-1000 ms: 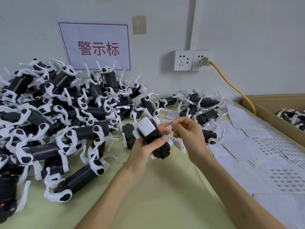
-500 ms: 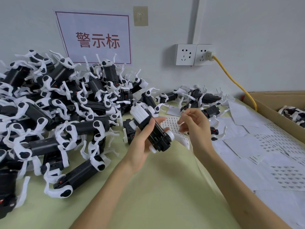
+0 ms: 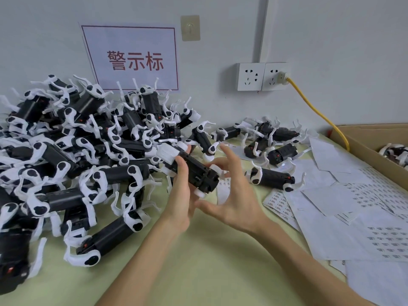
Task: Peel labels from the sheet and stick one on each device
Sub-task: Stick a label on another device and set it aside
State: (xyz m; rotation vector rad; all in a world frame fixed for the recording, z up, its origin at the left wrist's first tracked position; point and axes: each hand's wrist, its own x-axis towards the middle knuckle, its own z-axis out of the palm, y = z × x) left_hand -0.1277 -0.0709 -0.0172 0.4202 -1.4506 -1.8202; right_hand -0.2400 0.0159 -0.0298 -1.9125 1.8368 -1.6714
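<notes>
Pale green cloth covers the table [image 3: 198, 268] nearest to me, and both forearms come over it toward the held device [image 3: 196, 171], a black body with white plastic ends, which I take as my landmark. The left hand [image 3: 180, 195] grips this device from below, with the thumb laid over its top, and holds it tilted above the cloth. Just right of the device the right hand [image 3: 236, 202] is now spread wide and holds nothing. A second ago its fingertips were pinched together against the device, and half a second ago they were drawing away, still pinched. I judge from this that a label was just pressed on. A small pale mark shows on the black body, but it is too small to read. This device seems finished, so probably it goes aside and another is taken.

Right of the device, partly behind the open hand, lie the label sheets [image 3: 278, 202], many of them overlapping. Left of it and behind it is the big pile of devices [image 3: 77, 151]. Far to the right stands a cardboard box [image 3: 364, 149] with a few more devices inside. Behind all this, on the wall, are a sign with red characters [image 3: 132, 60] and a double socket [image 3: 262, 76] with a yellow cable [image 3: 318, 109].
</notes>
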